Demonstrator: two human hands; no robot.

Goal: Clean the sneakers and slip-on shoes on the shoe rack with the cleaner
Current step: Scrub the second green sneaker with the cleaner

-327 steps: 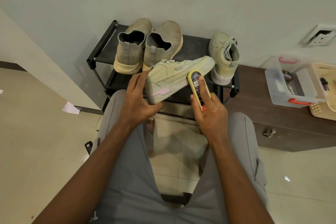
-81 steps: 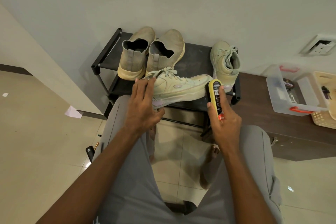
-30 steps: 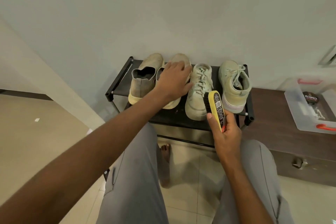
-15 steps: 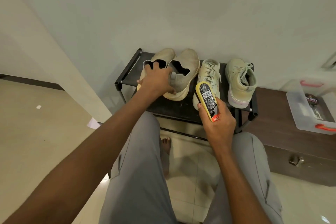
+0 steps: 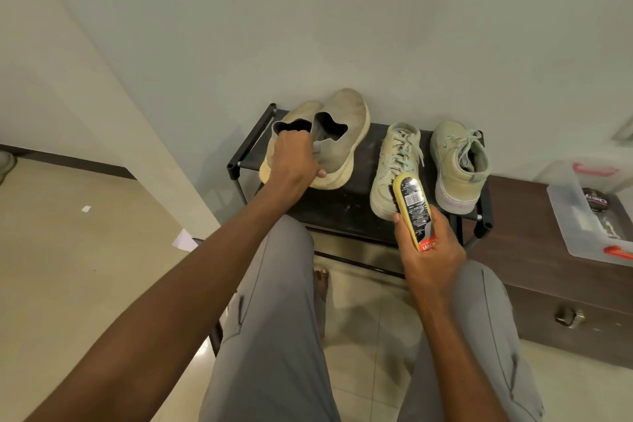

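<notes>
On the shoe rack (image 5: 346, 212) against the wall stood four shoes: two slip-ons at the left and two sneakers at the right. The left hand (image 5: 295, 161) reached onto the left slip-on (image 5: 298, 113), its fingers curled over the heel collar in a clamped grip. The right slip-on (image 5: 342, 134) leaned against it, touching. The right hand (image 5: 430, 250) held the brush (image 5: 412, 209), its grip wrapped round the yellow handle, bristles just beside the toe of the near sneaker (image 5: 397, 161). The far sneaker (image 5: 459, 164) stood a little apart, heel toward the camera.

Judging by this, the sneakers looked set aside and the slip-ons were the step in hand. The next move probably called for lifting the held slip-on clear of its mate without tipping it, then bringing it to the brush over the lap.

Fingertips of the left hand were hidden inside or behind the shoe. A plastic box (image 5: 575, 233) on the low cabinet (image 5: 534, 271) was cut off at the right edge, its contents hard to read.
</notes>
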